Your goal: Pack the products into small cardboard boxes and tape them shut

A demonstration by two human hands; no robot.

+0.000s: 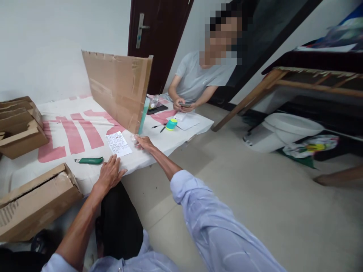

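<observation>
My left hand [111,170] rests on the near edge of the table, palm down, fingers stretched out and holding nothing. A white sheet of paper [122,149] printed with rows of dark outlined characters lies just beyond it. To its left is a green utility knife [90,160], lying flat. My right hand [144,142] is at the right side of the paper, its fingers closed around a small clear object [134,139] whose kind I cannot make out. The object is partly hidden by the fingers.
A cardboard panel [116,87] stands upright across the table [76,166]. Cardboard boxes [25,138] are at the left. Across from me, a person [201,75] holds a phone [185,105]. Near them are a teal-and-yellow round container [171,124] and pens. A white bucket [279,132] lies at right.
</observation>
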